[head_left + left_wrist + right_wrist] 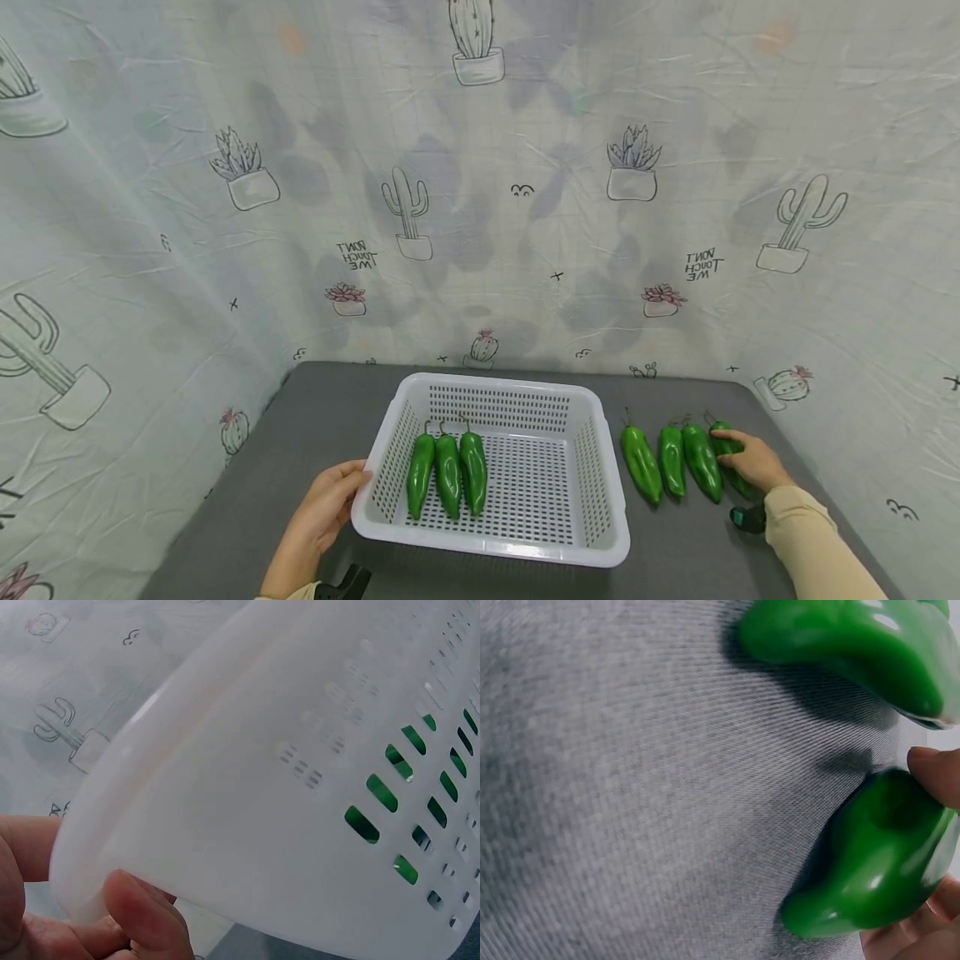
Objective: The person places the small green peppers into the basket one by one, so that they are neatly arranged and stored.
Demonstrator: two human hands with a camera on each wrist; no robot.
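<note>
The grip of the left hand [327, 502] pinches the left rim of a white basket [491, 543], where three green peppers [448, 479] lie side by side. The grip of the right hand [753, 461] pinches the rightmost pepper [877, 862] on the gray tabletop [330, 408], beside three more peppers [701, 462].

There are seven green peppers [448, 479] and one basket [495, 545]
</note>
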